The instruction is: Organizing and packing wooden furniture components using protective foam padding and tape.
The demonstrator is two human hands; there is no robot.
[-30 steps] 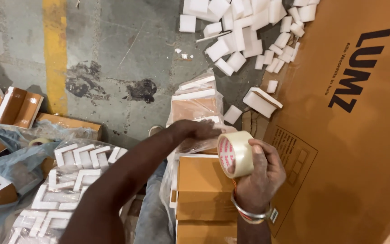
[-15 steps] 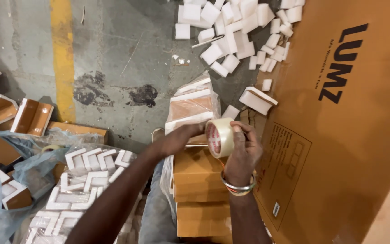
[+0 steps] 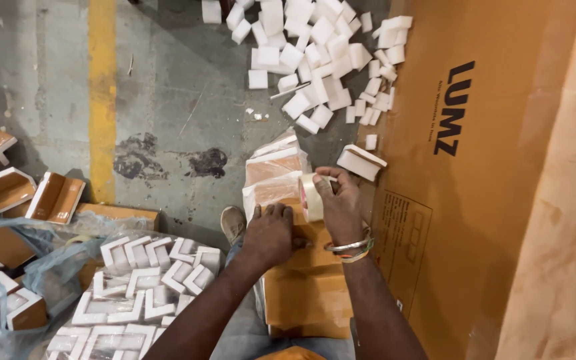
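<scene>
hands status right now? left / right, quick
Left hand: open, palm pressed flat on the brown box.
Right hand: closed on the tape roll, held against the box.

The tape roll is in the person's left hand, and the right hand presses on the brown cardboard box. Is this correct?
Not quite. The head view shows the tape roll in the right hand, the one with bangles at the wrist; the left hand presses flat on the brown cardboard box.

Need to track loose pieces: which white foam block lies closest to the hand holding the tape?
The larger flat block beside the big carton, just past the right hand. It lies alone, nearer than the scattered pile.
</scene>
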